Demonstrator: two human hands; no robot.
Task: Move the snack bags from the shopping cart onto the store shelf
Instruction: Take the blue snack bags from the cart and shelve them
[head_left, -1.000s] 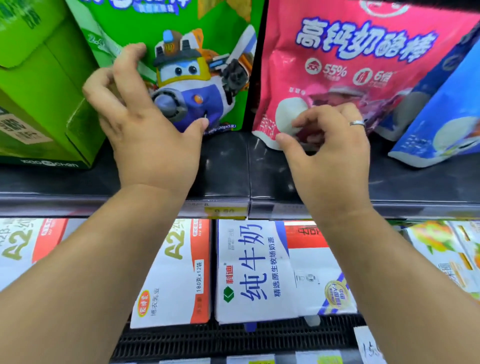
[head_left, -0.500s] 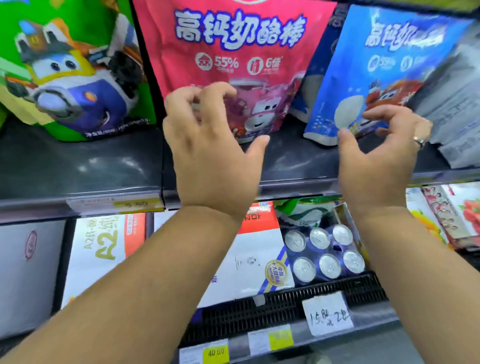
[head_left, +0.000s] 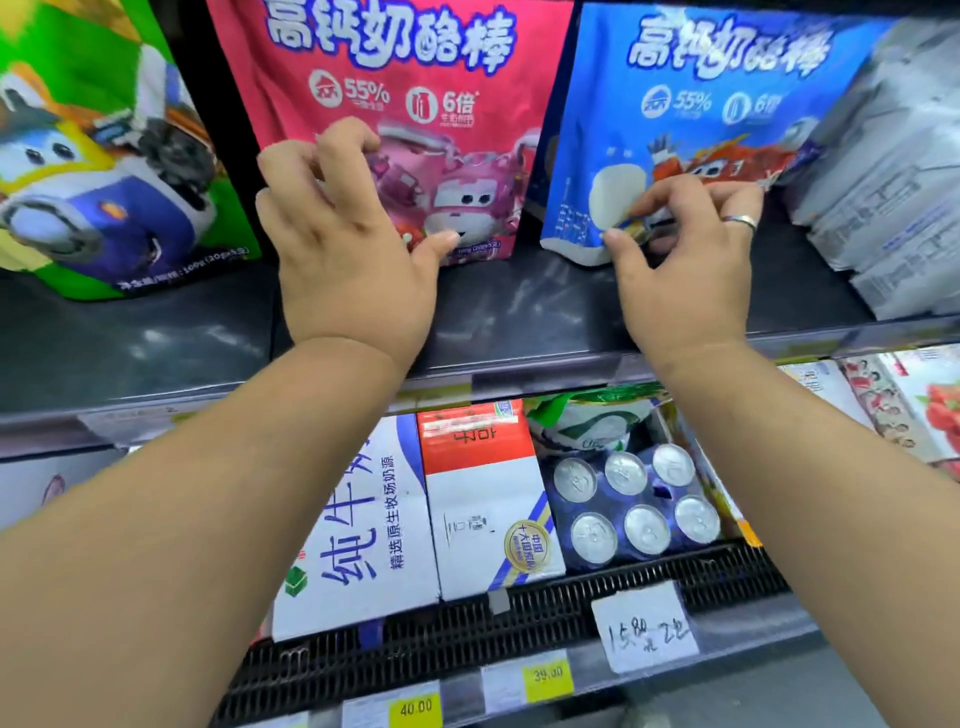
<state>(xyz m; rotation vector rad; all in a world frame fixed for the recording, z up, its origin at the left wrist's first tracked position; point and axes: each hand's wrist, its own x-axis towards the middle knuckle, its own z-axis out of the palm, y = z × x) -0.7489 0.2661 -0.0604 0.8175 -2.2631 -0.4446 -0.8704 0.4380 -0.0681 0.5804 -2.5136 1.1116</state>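
Here, right hand (head_left: 685, 254) pinches blue bag (head_left: 696, 119) low; left hand (head_left: 353, 244), loosely curled, touches pink bag (head_left: 415, 93).

We see a pink bag (head_left: 395, 78) with white lettering at twelve o'clock. A blue bag (head_left: 696, 135) shows at two, a green bag (head_left: 104, 171) at ten.

Bare forearms (head_left: 182, 519) stretched forward side by side, left hand (head_left: 353, 249) palm down, fingers loosely curled, thumb splayed, right hand (head_left: 685, 260) wearing a ring (head_left: 740, 222), thumb and fingertips pinching the blue snack bag (head_left: 717, 104) at its lower edge.
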